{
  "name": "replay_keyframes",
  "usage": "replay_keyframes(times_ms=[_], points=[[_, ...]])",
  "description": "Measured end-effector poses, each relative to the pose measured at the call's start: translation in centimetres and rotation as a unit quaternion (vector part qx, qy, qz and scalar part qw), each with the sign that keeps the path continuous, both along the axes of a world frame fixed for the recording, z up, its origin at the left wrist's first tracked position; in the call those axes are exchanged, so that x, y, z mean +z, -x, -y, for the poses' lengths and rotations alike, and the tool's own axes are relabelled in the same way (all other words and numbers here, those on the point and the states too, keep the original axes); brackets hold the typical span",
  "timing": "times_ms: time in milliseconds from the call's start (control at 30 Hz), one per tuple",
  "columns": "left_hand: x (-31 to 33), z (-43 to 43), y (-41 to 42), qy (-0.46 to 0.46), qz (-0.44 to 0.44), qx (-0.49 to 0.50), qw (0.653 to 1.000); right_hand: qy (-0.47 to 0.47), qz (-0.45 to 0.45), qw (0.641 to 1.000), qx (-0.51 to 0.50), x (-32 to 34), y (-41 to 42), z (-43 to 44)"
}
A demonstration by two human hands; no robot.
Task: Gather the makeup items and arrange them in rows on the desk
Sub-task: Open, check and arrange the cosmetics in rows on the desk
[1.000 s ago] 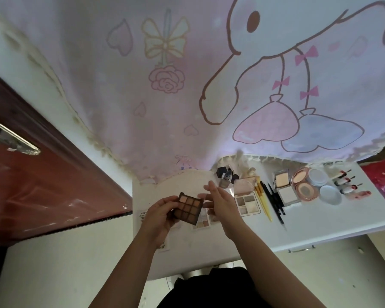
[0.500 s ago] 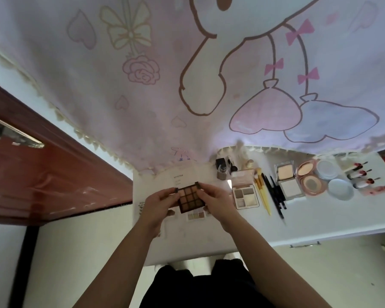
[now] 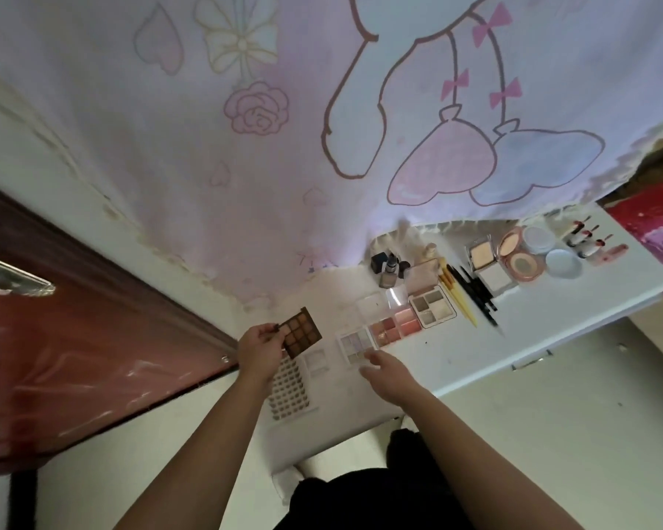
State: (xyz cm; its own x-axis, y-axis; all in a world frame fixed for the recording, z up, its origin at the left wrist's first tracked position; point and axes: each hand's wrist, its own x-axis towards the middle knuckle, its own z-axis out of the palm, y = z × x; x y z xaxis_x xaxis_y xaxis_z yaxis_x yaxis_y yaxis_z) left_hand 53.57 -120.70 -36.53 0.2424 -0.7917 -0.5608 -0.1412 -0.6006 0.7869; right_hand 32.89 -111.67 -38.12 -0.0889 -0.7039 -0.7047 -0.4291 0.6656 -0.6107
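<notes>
My left hand [image 3: 259,348] holds a dark brown eyeshadow palette [image 3: 301,332] by its left edge, lifted above the white desk [image 3: 475,361]. My right hand [image 3: 389,371] is open, fingers spread, with its fingertips at the near edge of a pale palette [image 3: 353,344] lying on the desk. To the right lie a pink blush palette [image 3: 395,327], a grey four-pan palette [image 3: 433,307], yellow and black brushes and pencils [image 3: 471,296], a square compact [image 3: 487,265], a round pink compact [image 3: 519,258], two pale blue round lids [image 3: 561,263] and lipsticks [image 3: 590,242].
A pink cartoon curtain [image 3: 322,128] hangs over the desk's back edge. Small bottles [image 3: 389,267] stand near the curtain. A sheet with rows of small dots [image 3: 288,388] and a clear lid [image 3: 316,363] lie below my left hand. A red-brown door [image 3: 73,357] is at left.
Both hands held the brown palette half a second ago. My right hand has let go and dropped to the pale palette; my left hand keeps the brown one, shifted left.
</notes>
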Motion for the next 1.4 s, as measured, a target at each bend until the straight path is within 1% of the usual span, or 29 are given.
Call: replay_keyframes(times_ms=[100, 200, 333, 400, 500, 600, 733, 933, 1000, 1033, 1133, 1233, 1333, 1400], points=[[-2.2, 1.2, -0.4, -0.017, 0.040, -0.047, 0.998, -0.014, -0.055, 0.997, 0.054, -1.4, -1.3, -2.4], [-4.5, 2.7, -0.1, -0.033, 0.078, -0.088, 0.993, 0.001, -0.080, 0.993, 0.092, -2.6, -1.9, -3.7], [-6.1, 3.5, 1.3, -0.032, 0.136, -0.106, 0.984, 0.025, -0.094, 0.990, 0.104, -3.6, -1.4, -3.9], [-6.0, 3.2, 1.8, -0.038, 0.184, -0.130, 0.974, 0.030, -0.092, 0.990, 0.102, -3.8, -1.1, -3.9], [-6.0, 2.5, 2.2, -0.047, 0.227, -0.157, 0.960, 0.044, -0.094, 0.990, 0.099, -3.9, -1.0, -3.7], [-6.1, 1.7, 2.6, -0.051, 0.252, -0.187, 0.948, 0.055, -0.094, 0.989, 0.096, -3.9, -1.5, -3.1], [-6.0, 0.9, 2.8, -0.033, 0.279, -0.229, 0.932, 0.061, -0.094, 0.990, 0.087, -3.8, -2.0, -2.8], [-5.6, -0.2, 2.2, -0.014, 0.287, -0.246, 0.926, 0.070, -0.109, 0.989, 0.075, -4.0, -2.1, -2.7], [-5.2, -0.7, 1.7, 0.007, 0.293, -0.240, 0.925, 0.075, -0.114, 0.988, 0.074, -4.1, -2.2, -2.7], [-5.1, -1.0, 1.3, 0.028, 0.309, -0.237, 0.921, 0.076, -0.118, 0.987, 0.073, -4.1, -2.2, -2.6], [-5.1, -2.7, -0.6, 0.080, 0.382, -0.236, 0.890, 0.067, -0.134, 0.986, 0.070, -4.1, -2.7, -2.5], [-5.6, -5.0, -2.8, 0.056, 0.412, -0.257, 0.872, 0.057, -0.160, 0.982, 0.082, -4.2, -3.9, -2.3], [-6.4, -7.3, -4.8, 0.049, 0.427, -0.331, 0.840, 0.051, -0.194, 0.975, 0.094, -4.3, -5.9, -2.0], [-6.9, -8.4, -5.8, 0.043, 0.419, -0.375, 0.826, 0.058, -0.219, 0.971, 0.082, -4.4, -7.1, -1.9]])
